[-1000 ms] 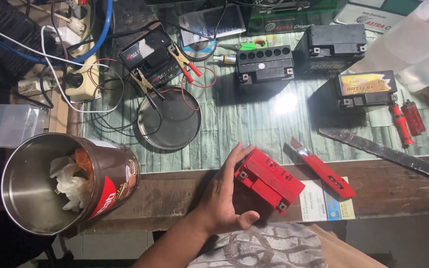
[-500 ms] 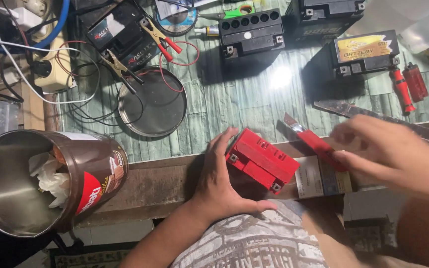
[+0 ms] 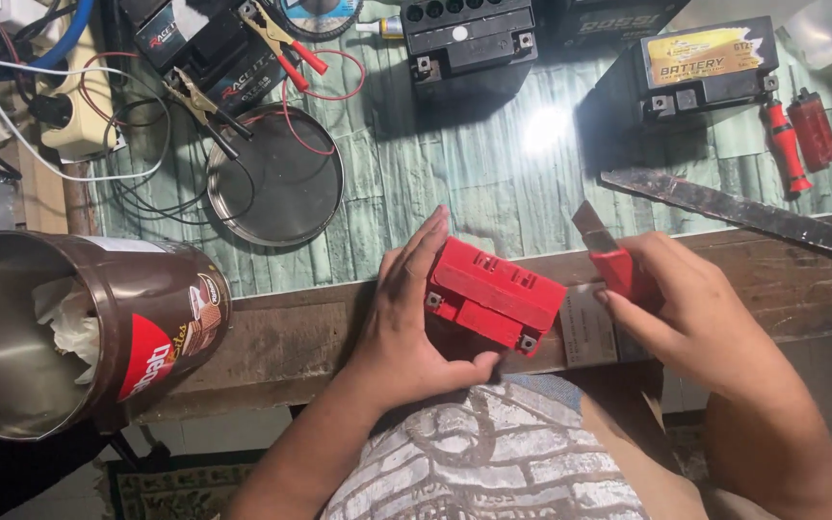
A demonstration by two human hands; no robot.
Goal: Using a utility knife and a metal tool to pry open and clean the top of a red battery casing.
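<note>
A small red battery [image 3: 495,295] lies tilted on the wooden front edge of the bench. My left hand [image 3: 408,318] wraps around its left side, thumb under its near edge. My right hand [image 3: 690,308] grips a red utility knife [image 3: 611,258] just right of the battery; its grey blade points up and away from me. A small card or label [image 3: 585,327] lies on the wood between battery and right hand.
A brown metal can [image 3: 69,332] with crumpled paper sits at left. A round metal lid [image 3: 276,175], black batteries [image 3: 469,39] [image 3: 705,67], red clamp leads [image 3: 286,43], a power strip [image 3: 74,101], a long dark blade [image 3: 743,214] and red-handled tools [image 3: 787,144] crowd the green tabletop.
My right hand came in from the right and took hold of the red utility knife, lifting it beside the battery. My left hand stays on the battery.
</note>
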